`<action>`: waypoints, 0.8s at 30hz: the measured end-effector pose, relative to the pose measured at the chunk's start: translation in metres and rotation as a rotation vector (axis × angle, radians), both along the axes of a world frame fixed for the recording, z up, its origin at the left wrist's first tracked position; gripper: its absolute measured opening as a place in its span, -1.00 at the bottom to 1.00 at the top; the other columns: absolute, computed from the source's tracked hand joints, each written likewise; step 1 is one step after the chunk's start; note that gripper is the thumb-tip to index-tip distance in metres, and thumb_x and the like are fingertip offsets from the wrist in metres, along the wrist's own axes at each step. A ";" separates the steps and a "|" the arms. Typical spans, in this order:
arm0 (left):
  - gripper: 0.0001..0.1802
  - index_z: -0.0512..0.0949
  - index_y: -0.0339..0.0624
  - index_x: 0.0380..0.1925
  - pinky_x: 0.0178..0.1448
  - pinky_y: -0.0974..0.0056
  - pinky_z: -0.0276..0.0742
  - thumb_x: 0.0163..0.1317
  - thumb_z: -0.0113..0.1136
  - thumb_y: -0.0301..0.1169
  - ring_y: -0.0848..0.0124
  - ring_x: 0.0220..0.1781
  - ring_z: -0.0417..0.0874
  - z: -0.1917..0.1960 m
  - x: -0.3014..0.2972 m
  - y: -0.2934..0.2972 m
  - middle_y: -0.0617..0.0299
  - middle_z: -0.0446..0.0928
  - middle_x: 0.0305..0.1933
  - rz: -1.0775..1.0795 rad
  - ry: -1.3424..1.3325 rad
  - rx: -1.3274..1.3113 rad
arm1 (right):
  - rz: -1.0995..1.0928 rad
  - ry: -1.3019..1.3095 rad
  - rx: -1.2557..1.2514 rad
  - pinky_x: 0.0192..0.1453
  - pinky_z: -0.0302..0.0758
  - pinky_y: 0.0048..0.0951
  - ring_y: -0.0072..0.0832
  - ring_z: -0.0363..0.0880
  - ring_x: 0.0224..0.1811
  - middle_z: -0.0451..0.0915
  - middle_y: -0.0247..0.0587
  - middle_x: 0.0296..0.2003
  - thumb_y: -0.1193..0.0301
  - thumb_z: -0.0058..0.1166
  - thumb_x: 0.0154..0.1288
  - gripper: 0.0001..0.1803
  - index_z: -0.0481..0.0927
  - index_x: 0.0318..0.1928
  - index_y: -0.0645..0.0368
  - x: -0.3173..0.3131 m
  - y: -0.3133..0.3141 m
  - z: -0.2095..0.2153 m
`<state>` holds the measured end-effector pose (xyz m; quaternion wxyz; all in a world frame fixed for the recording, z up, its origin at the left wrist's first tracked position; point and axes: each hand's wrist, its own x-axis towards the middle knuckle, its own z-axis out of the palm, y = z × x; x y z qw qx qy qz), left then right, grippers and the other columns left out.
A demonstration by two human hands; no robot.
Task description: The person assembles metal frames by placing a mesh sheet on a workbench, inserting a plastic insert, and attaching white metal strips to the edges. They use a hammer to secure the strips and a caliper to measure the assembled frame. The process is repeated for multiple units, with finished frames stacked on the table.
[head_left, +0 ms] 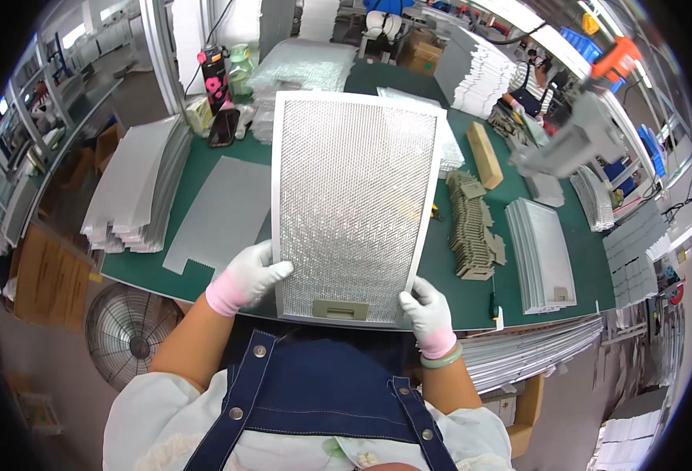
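Note:
Between my two gloved hands I hold a rectangular metal mesh filter panel [354, 204], tilted up over the front edge of the green table. Its frame is pale, and a beige latch plate [340, 310] sits in its lower edge. My left hand [252, 276] grips the lower left side, thumb over the frame. At the lower right corner my right hand [428, 314] is closed round the frame. Left of the panel lies a flat grey sheet [224, 206] with a notched corner. To the right are rows of beige latch plates [471, 224].
Stacked grey sheets [138, 184] stand at the table's left, finished panels [540, 251] at the right. A wooden block [484, 155], a phone [223, 128] and bottles [240, 73] are farther back. A floor fan [132, 334] stands below left; a co-worker [530, 86] is at the far right.

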<state>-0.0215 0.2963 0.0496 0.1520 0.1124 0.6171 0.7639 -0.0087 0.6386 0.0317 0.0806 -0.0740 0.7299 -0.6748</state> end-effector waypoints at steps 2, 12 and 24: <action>-0.42 0.35 -0.42 0.28 0.37 0.23 0.36 0.36 0.22 -0.32 0.39 0.24 0.51 -0.006 -0.002 0.003 0.12 0.51 0.24 -0.005 -0.022 0.062 | -0.028 0.048 -0.014 0.04 0.42 -0.56 -0.63 0.45 -0.13 0.47 -0.37 -0.21 0.48 0.17 0.35 -0.63 0.56 0.14 0.35 0.001 0.001 0.003; -0.50 0.36 -0.40 0.26 0.35 0.28 0.38 0.41 0.18 -0.40 0.38 0.21 0.52 -0.026 0.000 0.063 0.14 0.52 0.21 0.127 -0.051 0.176 | -0.243 0.027 -0.665 0.18 0.51 -0.41 -0.43 0.49 0.14 0.41 -0.17 0.15 0.23 0.12 0.44 -0.18 0.00 0.52 0.25 0.040 0.027 -0.066; -0.44 0.42 -0.33 0.23 0.36 0.05 0.39 0.28 0.17 -0.27 -0.03 0.23 0.52 -0.006 -0.002 0.080 -0.13 0.52 0.17 -0.177 0.767 -0.825 | -1.233 0.264 -0.304 -0.06 0.44 -0.45 -0.51 0.42 -0.27 0.45 -0.34 -0.36 0.18 -0.08 0.52 -0.63 0.55 -0.05 0.28 0.048 0.199 -0.006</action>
